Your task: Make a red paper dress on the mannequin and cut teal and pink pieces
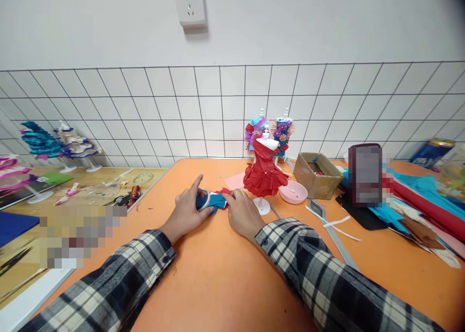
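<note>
My left hand (189, 208) curls around a small white ring (206, 200), perhaps a tape roll, and the left part of a blue strip (218, 200) that looks like crepe paper. Its index finger points up. My right hand (244, 212) is closed, with its fingertips at the strip's right end, where a white edge shows. Its palm faces down and hides what lies under it. Red crumpled paper (224, 191) lies just behind the strip. To the right of my right hand, a small dress form wears a red ruffled dress (266, 169) on a round white base (261, 206).
A pink bowl (293, 192) and an open cardboard box (317, 174) stand to the right. Beyond are a phone (365, 174), grey scissors (319, 208) and coloured paper rolls (417, 196). Two more dressed forms stand by the wall. Leftward, a wooden table (105, 189) holds more forms.
</note>
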### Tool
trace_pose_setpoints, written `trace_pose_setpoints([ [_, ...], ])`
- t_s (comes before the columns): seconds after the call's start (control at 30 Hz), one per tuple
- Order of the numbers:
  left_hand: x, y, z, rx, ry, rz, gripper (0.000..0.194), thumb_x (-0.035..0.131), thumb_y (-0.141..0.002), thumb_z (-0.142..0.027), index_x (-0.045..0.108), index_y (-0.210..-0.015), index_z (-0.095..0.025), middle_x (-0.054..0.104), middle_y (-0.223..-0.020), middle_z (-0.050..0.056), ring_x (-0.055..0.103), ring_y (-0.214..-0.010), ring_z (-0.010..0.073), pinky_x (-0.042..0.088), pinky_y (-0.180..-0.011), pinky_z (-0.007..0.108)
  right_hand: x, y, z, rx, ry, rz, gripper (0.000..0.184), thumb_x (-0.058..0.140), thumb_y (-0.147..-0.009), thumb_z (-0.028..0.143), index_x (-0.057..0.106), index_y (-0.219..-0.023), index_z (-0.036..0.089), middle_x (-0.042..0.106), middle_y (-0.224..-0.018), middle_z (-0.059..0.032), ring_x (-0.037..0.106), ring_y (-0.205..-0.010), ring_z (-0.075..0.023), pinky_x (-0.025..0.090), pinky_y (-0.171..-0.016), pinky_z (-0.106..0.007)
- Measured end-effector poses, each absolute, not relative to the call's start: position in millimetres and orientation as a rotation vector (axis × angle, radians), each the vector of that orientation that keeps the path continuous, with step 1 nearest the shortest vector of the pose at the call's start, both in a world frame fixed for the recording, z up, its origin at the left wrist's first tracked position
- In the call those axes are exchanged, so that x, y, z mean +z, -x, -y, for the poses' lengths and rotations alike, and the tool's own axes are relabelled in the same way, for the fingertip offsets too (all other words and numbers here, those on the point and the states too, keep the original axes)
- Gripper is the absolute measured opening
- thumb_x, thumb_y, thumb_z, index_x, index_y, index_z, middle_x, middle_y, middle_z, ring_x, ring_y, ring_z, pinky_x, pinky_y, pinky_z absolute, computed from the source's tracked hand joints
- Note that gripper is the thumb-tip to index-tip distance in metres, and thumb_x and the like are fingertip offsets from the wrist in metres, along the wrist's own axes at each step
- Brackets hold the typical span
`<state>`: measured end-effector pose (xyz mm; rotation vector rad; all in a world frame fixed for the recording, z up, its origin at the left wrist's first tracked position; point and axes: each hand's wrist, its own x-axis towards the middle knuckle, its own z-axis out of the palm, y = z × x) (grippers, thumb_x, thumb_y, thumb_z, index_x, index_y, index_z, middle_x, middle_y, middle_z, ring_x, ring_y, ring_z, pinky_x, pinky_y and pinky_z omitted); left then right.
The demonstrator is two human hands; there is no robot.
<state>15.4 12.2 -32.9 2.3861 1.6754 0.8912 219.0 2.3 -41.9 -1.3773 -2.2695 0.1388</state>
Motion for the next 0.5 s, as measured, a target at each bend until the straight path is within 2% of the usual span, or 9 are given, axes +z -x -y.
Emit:
trace_pose_setpoints([
  [0.07,-33.4,-18.5,-9.4,0.889,-2.489,-1.665,0.099,0.069,-0.076,-0.04,0.01,-0.153,-0.026,0.058,-0.128,0.011,0.053,-0.115,0.0326,0.032,-0.102,0.054,-42.3,-218.5,-2.9,0.166,1.367,2.235,0.041,0.042,-0.086,0.01,0.053,-0.125,0.017,0.058,-0.116,-0.0134,0.051,-0.108,-0.0247,0.04,-0.089,-0.035],
  [0.13,-34.3,-21.2,-6.9,0.835,-2.541,-1.582,0.103,0.069,-0.076,-0.042,0.003,-0.154,-0.027,0.049,-0.142,0.013,0.046,-0.128,0.0336,0.019,-0.109,0.059,-41.9,-217.9,-3.6,0.211,1.34,2.223,0.041,0.045,-0.085,0.009,0.052,-0.124,0.017,0.063,-0.109,-0.0103,0.055,-0.103,-0.0226,0.041,-0.089,-0.033],
  [0.23,-34.9,-23.9,-4.4,0.724,-2.537,-1.482,0.105,0.068,-0.079,-0.045,-0.003,-0.154,-0.027,0.053,-0.14,0.013,0.046,-0.13,0.0312,0.006,-0.113,0.061,-41.2,-217.2,-4.5,0.265,1.317,2.186,0.04,0.046,-0.084,0.007,0.05,-0.123,0.017,0.067,-0.102,-0.0057,0.058,-0.098,-0.0178,0.041,-0.088,-0.029],
  [0.3,-34.5,-24.7,-3.8,0.689,-2.527,-1.443,0.107,0.071,-0.077,-0.047,-0.001,-0.154,-0.026,0.059,-0.132,0.011,0.049,-0.126,0.031,0.012,-0.113,0.058,-42.1,-217.0,-5.1,0.273,1.335,2.139,0.037,0.045,-0.087,0.008,0.051,-0.122,0.016,0.065,-0.111,-0.0076,0.056,-0.106,-0.0168,0.04,-0.091,-0.028],
  [0.37,-34.1,-25.0,-4.0,0.691,-2.511,-1.415,0.109,0.074,-0.074,-0.046,0.003,-0.154,-0.025,0.06,-0.128,0.011,0.053,-0.12,0.0307,0.027,-0.108,0.052,-44.6,-217.2,-5.9,0.278,1.38,2.103,0.031,0.049,-0.089,0.016,0.054,-0.12,0.014,0.063,-0.114,-0.011,0.055,-0.11,-0.02,0.041,-0.091,-0.03],
  [0.43,-34.1,-24.8,-4.4,0.713,-2.492,-1.396,0.108,0.075,-0.073,-0.044,0.005,-0.155,-0.024,0.059,-0.127,0.011,0.054,-0.116,0.0301,0.037,-0.102,0.047,-47.7,-217.6,-6.8,0.289,1.434,2.086,0.025,0.056,-0.088,0.026,0.062,-0.109,0.014,0.064,-0.108,-0.0123,0.057,-0.104,-0.0235,0.043,-0.086,-0.033],
  [0.5,-34.6,-24.4,-4.7,0.737,-2.479,-1.38,0.107,0.075,-0.073,-0.04,0.007,-0.155,-0.023,0.058,-0.127,0.011,0.054,-0.116,0.03,0.04,-0.1,0.045,-49.9,-218.0,-8.1,0.303,1.467,2.082,0.016,0.059,-0.087,0.028,0.066,-0.093,0.016,0.064,-0.1,-0.0104,0.059,-0.097,-0.0231,0.043,-0.08,-0.032],
])
